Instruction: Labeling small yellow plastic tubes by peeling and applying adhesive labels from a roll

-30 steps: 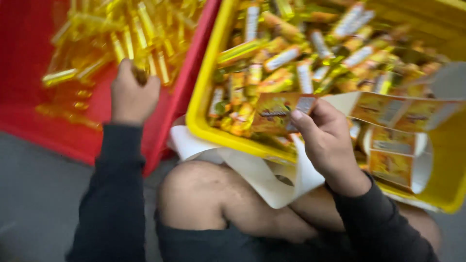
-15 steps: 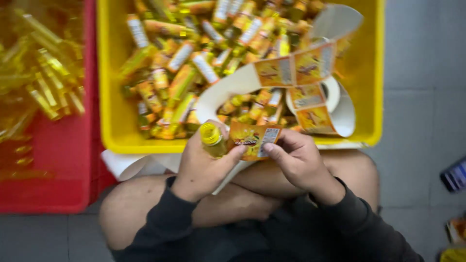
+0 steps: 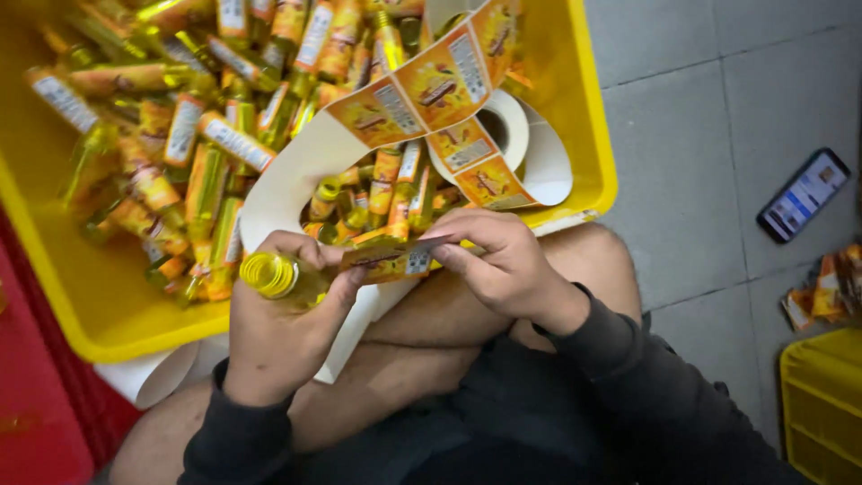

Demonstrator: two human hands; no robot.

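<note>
My left hand (image 3: 274, 337) grips a small bottle (image 3: 278, 278) of yellow liquid with a yellow cap, held over my lap. My right hand (image 3: 498, 265) pinches an orange label sticker (image 3: 391, 259) and presses it against the bottle's side. Behind the hands a yellow crate (image 3: 108, 310) holds several labelled bottles (image 3: 206, 135). A roll of orange labels (image 3: 503, 148) on white backing paper rests in the crate's right corner, and its strip (image 3: 404, 94) loops across the bottles.
A red crate (image 3: 36, 422) stands at the left edge. On the grey tiled floor at right lie a phone (image 3: 802, 195) with a lit screen and some loose orange stickers (image 3: 822, 292). Another yellow crate (image 3: 822, 404) shows at the lower right. My bare knees sit under the hands.
My left hand came from the red crate with a bottle to my lap. My right hand brought a label from the strip and now lays it on the bottle.
</note>
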